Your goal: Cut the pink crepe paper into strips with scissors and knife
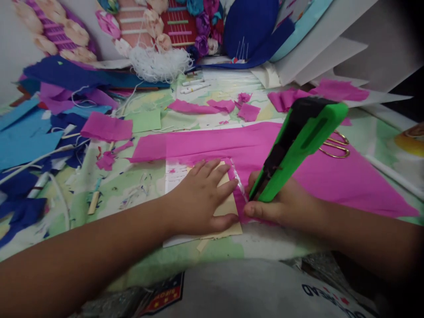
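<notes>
My left hand (pixel 202 198) lies flat with its fingers spread on a cream card (pixel 233 227), which rests over white paper (pixel 175 181) and pink crepe paper (pixel 331 181). In my right hand (pixel 281 201) is a green and black cutter (pixel 298 145), tilted up to the right, its low end at the pink paper just right of the card. A pale slit (pixel 239 179) runs through the pink paper between the card's edge and the cutter. The cutter's tip is hidden by my right fingers.
Pink scraps (pixel 248 111) and a green paper square (pixel 147 120) lie beyond the sheet. Gold-coloured wire loops (pixel 336 152) rest on the pink paper. Blue paper pieces (pixel 26 137) and a white cord (pixel 61 201) are at left. Decorated round pieces (pixel 179 26) stand at the back.
</notes>
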A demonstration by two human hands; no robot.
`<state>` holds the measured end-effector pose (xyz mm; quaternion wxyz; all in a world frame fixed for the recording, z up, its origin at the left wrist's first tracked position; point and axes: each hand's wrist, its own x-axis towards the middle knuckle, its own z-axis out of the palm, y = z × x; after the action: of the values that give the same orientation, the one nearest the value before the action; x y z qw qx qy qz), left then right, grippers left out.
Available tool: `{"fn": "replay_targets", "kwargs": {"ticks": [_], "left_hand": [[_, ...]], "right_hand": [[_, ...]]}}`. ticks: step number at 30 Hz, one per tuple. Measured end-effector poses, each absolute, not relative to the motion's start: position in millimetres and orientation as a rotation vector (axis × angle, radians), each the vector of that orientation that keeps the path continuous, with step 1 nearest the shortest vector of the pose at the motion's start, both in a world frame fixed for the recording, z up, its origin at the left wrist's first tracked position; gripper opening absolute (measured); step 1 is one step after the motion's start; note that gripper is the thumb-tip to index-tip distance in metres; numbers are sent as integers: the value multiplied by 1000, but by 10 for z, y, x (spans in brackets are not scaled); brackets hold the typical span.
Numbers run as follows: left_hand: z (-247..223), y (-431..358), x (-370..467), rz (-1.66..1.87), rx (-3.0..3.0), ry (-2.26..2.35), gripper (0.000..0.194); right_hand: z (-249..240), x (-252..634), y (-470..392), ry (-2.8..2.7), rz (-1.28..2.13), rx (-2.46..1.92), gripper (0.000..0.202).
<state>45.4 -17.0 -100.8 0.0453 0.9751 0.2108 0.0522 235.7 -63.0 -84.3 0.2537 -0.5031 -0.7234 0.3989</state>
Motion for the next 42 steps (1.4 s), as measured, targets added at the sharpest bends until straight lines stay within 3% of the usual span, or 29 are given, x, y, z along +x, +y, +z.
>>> {"fn": "replay_targets", "kwargs": {"ticks": [20, 26, 36, 42], "left_hand": [[-980, -175, 457, 91, 2993, 651, 63], [-940, -208, 451, 124, 3053, 672, 62], [-839, -256, 425, 223, 3173, 217, 29], [-794, -265, 418, 111, 3104, 143, 31]], "right_hand": [[-851, 2370, -581, -1946, 1020, -1256, 23], [-874, 2442, -532, -1697, 1150, -1326, 36], [-857, 2517, -510, -1437, 1676, -1315, 53], [-760, 2522, -548, -1460, 1248, -1223, 44]]}}
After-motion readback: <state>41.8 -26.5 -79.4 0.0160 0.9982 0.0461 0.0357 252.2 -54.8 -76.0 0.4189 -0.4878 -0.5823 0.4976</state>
